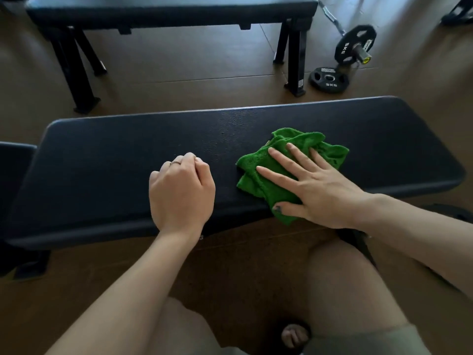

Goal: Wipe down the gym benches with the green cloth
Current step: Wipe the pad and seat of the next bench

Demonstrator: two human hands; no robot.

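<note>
A black padded gym bench (107, 160) lies across the view right in front of me. The crumpled green cloth (258, 185) rests on its pad, right of centre, partly over the near edge. My right hand (314, 185) presses flat on the cloth with fingers spread. My left hand (181, 190) sits on the pad to the left of the cloth, curled into a loose fist with nothing in it. A second black bench (169, 11) stands farther back across the floor.
A barbell end with a 5 kg plate (354, 44) and a loose 5 kg plate (329, 79) lie on the brown floor beyond the near bench, at the right. Another dark pad (14, 160) shows at the left edge. My bare knees are below the bench.
</note>
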